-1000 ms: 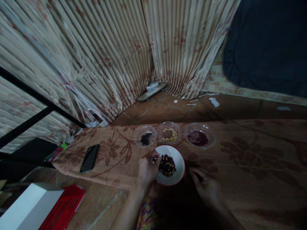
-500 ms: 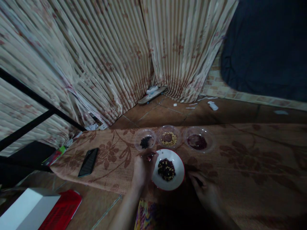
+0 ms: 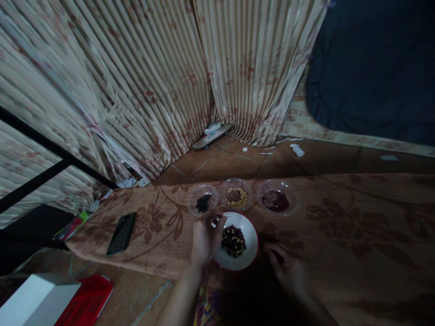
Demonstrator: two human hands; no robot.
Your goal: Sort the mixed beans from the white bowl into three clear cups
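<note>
My left hand (image 3: 206,237) is closed in a pinch at the left rim of a white bowl (image 3: 249,246) with a red edge. Between thumb and fingers is a small pair of tweezers (image 3: 215,222), mostly hidden by the hand. Mixed dark and yellow beans (image 3: 234,241) lie in the bowl. Behind it stand three clear plastic bowls: one with black beans (image 3: 203,203), one with yellow beans (image 3: 240,198), one with dark red beans (image 3: 279,200). Right of the white bowl, my right hand (image 3: 287,267) rests on the cloth, loosely curled, thumb and forefinger apart, holding nothing visible.
A brown floral cloth (image 3: 340,235) covers the long table. A black phone (image 3: 121,233) lies at its left. On the floor are a white box (image 3: 37,299) and a red bag (image 3: 90,299). Striped curtains (image 3: 163,81) hang behind, with a skateboard (image 3: 212,136) below them.
My left hand has turned slightly, so the tweezers' tips, seen before over the bowl's rim, are now mostly hidden. My right hand stays in place. The whole view has shifted slightly.
</note>
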